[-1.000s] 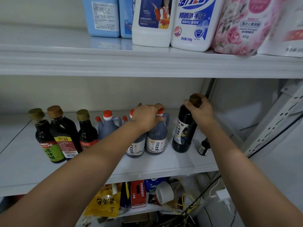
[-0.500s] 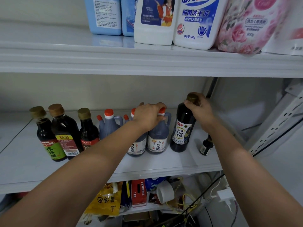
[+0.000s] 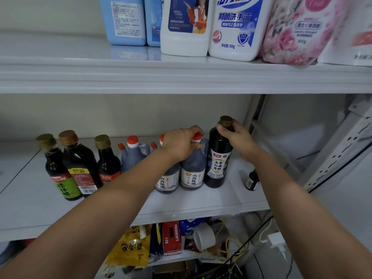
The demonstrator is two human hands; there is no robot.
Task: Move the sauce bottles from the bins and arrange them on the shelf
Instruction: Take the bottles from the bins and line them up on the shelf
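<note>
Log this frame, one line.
phase: shelving | left hand: grips vinegar jug top | right hand: grips tall dark bottle neck | both upright on shelf

On the white shelf [image 3: 201, 202], three gold-capped dark bottles [image 3: 80, 164] stand left, then three red-capped grey jugs [image 3: 132, 156]. The left hand [image 3: 179, 143] grips the right jug [image 3: 193, 172]; the right hand [image 3: 237, 137] grips the tall bottle [image 3: 218, 158], upright just beside it. A small bottle [image 3: 252, 180] stands apart rightward.

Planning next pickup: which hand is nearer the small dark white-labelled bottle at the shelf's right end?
Right. The right hand grips the tall dark gold-capped bottle just left of the small dark bottle; the left hand holds a red-capped grey jug farther left.
</note>
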